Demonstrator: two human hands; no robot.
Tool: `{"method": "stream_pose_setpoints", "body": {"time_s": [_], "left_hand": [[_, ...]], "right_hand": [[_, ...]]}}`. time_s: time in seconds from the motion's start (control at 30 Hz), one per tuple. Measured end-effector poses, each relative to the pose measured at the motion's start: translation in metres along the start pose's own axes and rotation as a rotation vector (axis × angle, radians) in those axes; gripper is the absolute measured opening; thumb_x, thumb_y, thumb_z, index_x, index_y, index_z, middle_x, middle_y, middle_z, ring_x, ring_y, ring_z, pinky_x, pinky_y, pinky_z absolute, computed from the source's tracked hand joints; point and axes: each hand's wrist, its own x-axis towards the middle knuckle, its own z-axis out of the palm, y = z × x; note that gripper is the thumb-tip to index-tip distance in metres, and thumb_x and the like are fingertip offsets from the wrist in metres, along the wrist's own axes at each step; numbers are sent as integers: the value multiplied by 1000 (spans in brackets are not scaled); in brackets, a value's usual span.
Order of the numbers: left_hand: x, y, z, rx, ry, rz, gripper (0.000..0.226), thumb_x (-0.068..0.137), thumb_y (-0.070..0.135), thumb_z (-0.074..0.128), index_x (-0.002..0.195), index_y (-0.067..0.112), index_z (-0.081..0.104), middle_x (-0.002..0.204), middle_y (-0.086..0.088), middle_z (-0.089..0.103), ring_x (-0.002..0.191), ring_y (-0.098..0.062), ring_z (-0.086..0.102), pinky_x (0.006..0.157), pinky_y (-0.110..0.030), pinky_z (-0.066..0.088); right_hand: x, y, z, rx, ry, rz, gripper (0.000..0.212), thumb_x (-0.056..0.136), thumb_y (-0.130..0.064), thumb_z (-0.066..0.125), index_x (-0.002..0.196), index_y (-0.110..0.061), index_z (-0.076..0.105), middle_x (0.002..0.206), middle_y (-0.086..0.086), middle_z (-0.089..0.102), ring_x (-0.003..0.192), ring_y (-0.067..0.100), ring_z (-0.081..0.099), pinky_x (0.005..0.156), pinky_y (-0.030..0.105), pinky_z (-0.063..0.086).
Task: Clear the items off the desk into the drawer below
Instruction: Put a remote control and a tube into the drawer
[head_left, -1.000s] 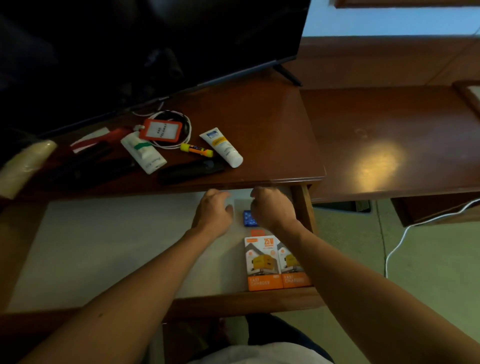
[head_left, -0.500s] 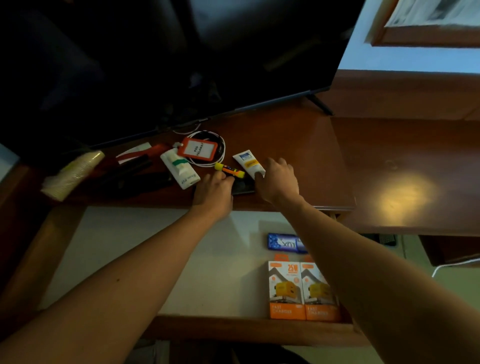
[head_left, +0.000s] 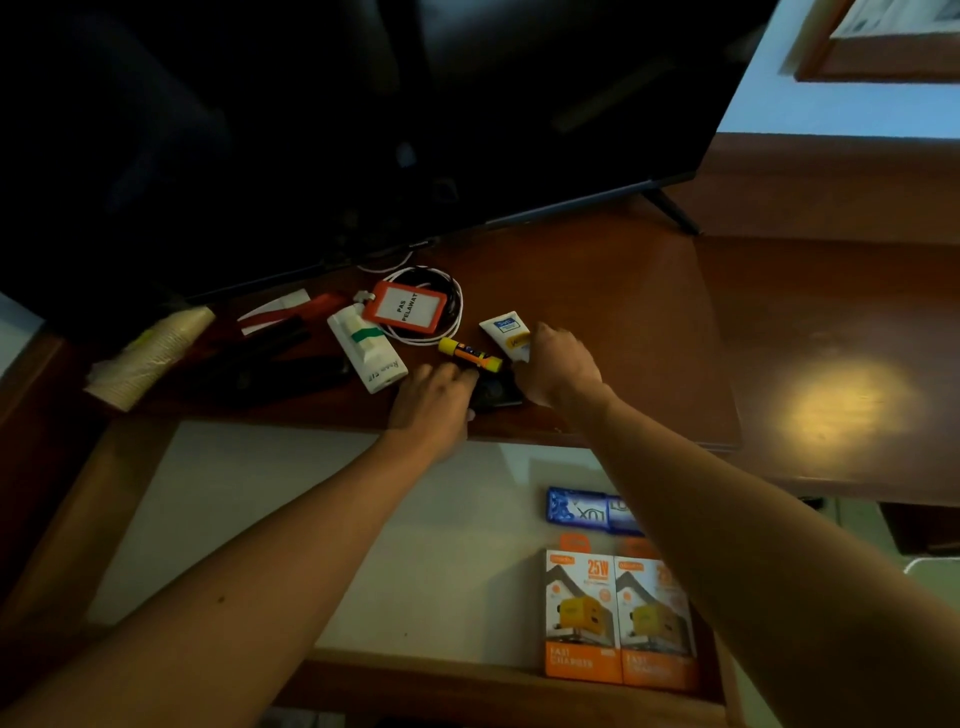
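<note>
Crowding both hands (head_left: 439, 397) (head_left: 558, 371) near the desk (head_left: 597, 291) edge.

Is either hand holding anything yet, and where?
Nothing lifted. Left hand rests on the dark phone; right hand covers the white tube's lower end. Firm grip cannot be told.

- A big dark television (head_left: 332, 119) filled the upper left of the frame; I saw its thin stand leg (head_left: 672, 210) angling down at upper right of centre.
- A pale blue wall (head_left: 831, 111) showed in the upper right corner.
- On that wall, at the very top right, hung a wood-framed picture (head_left: 883, 47), cut off by the frame's edge.
- A second, lower wooden surface (head_left: 831, 364) lay at right, with a yellowish glare spot (head_left: 831, 405) on it.
</note>
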Motion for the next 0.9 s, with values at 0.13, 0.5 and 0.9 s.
{"method": "stream_pose_setpoints", "body": {"time_s": [0.13, 0.5, 0.9], "left_hand": [[-7, 1, -2, -15, 13, 0, 53, 95, 34, 64, 143, 20, 45, 134, -8, 53, 119, -31, 50, 94, -42, 46], [-78, 4, 7, -167, 73, 0, 49, 97, 43, 57, 138, 18, 45, 128, -9, 53, 115, -28, 50, 85, -37, 46], [-137, -25, 63, -261, -127, -67, 47, 92, 49, 62, 123, 15, 49, 114, -11, 58, 98, -28, 61, 74, -39, 56]], "right_hand": [[-11, 2, -2, 37, 58, 29, 44, 88, -27, 69, 124, -12, 49, 121, 12, 60, 111, 32, 59, 89, 44, 55], [-94, -1, 24, 256, 136, 198, 55, 88, -27, 72, 134, -15, 44, 128, 12, 56, 115, 33, 59, 89, 46, 56], [-189, -15, 101, 278, 148, 275, 68, 83, -29, 70, 141, -18, 36, 129, 11, 50, 110, 33, 57, 81, 38, 48]]}}
